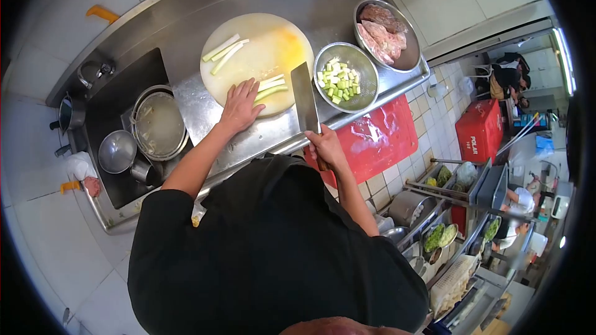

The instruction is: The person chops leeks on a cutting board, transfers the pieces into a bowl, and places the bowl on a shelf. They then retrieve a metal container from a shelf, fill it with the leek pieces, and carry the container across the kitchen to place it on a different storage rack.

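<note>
Right hand [327, 144] grasps the cleaver [305, 96]; left hand [241, 108] lies open at the green stalks' [272, 91] left ends. Sound practice: fingertips curled behind knuckles, stalks aligned.

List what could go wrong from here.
The left hand has its fingers outstretched beside the stalks, so the cleaver in the right hand might nick them. The bowl of cut pieces sits near the counter edge; a bump could tip it.
</note>
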Tool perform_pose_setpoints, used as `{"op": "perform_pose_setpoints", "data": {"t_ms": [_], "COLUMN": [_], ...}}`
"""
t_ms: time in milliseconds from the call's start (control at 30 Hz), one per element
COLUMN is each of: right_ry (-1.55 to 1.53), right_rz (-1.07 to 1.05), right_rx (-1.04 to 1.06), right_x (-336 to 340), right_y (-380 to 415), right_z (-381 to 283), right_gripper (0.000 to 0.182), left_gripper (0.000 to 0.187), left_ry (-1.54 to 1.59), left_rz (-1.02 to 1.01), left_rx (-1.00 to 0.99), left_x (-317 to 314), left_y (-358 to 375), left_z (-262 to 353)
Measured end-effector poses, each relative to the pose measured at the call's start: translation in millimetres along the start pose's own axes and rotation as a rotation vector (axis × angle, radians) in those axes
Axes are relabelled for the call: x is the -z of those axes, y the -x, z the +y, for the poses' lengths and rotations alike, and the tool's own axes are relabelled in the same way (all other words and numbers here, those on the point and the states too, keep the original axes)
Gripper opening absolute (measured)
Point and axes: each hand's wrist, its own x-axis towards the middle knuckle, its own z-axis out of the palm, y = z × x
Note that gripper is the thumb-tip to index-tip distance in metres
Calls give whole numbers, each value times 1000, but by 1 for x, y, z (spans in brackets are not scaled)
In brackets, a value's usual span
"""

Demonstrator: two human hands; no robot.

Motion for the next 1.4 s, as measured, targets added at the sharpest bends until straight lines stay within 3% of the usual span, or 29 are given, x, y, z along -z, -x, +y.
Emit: {"op": "perform_pose_setpoints", "data": {"t_ms": [100,200,333,533,667,767,867,1400], "right_ry": [123,314,670,769,718,427,261,563], "right_rz": [6,22,43,110,133,68,80,122], "right_rx": [13,40,94,108,124,-2,10,109], "right_x": [0,-1,-6,-22,-18,-24,-38,-34], "right_y": [-1,-8,-11,-6,-16,-11,-10,5], "right_z": [-13,-25,-47,-35,-28,-36,-31,-27], "right_gripper": [24,30,43,53,52,53,52,54], "left_gripper": [64,50,32,23,20,18,17,25], "left_ry": [27,175,263,313,300,281,246,196], "left_rz": [4,117,44,120,125,127,146,78], "left_rx": [56,-25,-15,-53,-61,-38,-18,10], "left_x": [2,-8,-6,-7,-6,-8,-11,-9], "left_y": [-10,-30,-44,-41,-42,-41,-40,-43], "left_z": [4,2,7,6,9,11,12,14]}}
